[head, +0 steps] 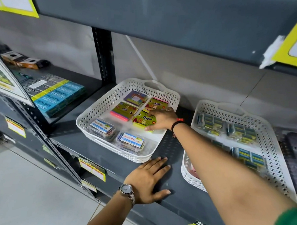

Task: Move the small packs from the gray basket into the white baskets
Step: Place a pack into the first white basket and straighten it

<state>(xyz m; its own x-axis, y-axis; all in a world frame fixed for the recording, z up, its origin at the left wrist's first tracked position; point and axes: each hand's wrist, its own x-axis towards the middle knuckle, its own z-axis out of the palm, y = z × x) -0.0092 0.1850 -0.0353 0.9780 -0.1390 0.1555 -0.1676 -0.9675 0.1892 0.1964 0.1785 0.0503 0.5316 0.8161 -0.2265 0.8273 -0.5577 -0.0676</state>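
A white perforated basket (pixel 99 108) sits on the grey shelf and holds several small packs. My right hand (pixel 163 119) reaches into it and grips a yellow-green pack (pixel 142 121) that lies flat near the basket's right side. Two like packs (pixel 123 111) lie beside it, along with a purple pack (pixel 134 98) and two clear boxes (pixel 102 129) at the front. My left hand (pixel 147 177) rests flat, fingers spread, on the shelf edge in front of the basket. A second white basket (pixel 277 163) to the right holds blue-and-yellow packs (pixel 243 132). A grey basket (pixel 295 146) shows at the far right edge.
Blue boxes (pixel 57 99) are stacked on the shelf section to the left, behind a perforated metal post (pixel 102 55). The upper shelf (pixel 166 18) hangs low over the baskets. Price labels (pixel 92 168) line the shelf front. Pale floor lies below left.
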